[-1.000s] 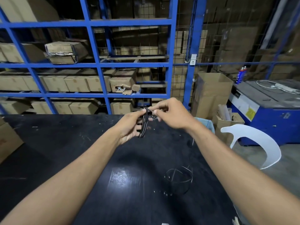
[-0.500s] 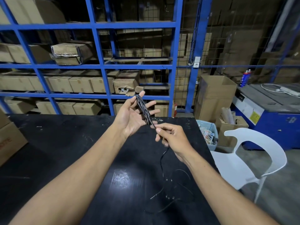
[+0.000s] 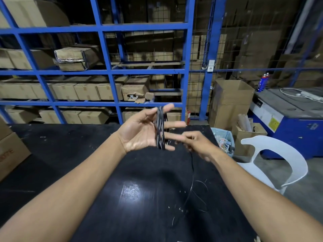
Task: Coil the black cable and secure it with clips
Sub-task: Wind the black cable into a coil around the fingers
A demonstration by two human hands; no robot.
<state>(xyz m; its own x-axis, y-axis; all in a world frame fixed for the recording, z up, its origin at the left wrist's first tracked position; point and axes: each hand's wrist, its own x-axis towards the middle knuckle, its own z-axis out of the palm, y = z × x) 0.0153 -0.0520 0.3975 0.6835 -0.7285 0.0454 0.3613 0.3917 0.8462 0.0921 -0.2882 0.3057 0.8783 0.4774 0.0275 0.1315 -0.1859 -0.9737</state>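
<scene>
My left hand (image 3: 143, 131) is held up over the black table (image 3: 70, 163), palm showing and fingers spread, with a flat coil of black cable (image 3: 160, 130) wrapped around the fingers. My right hand (image 3: 197, 144), blurred, sits just right of the coil with its fingers pinched on the loose strand. That free cable tail (image 3: 191, 173) hangs from the right hand down to the table and lies there in loose curves near the right edge. No clips are visible.
Blue metal racking (image 3: 104, 72) with cardboard boxes stands behind the table. A cardboard box (image 3: 10, 151) sits at the table's left edge. To the right are a white plastic chair (image 3: 279, 158), a small bin (image 3: 223, 140) and a blue machine (image 3: 293, 119).
The right hand moved down from the coil, then back up beside it, drawing the loose strand along. The left hand opened its fingers and raised the coil. Less cable lies on the table.
</scene>
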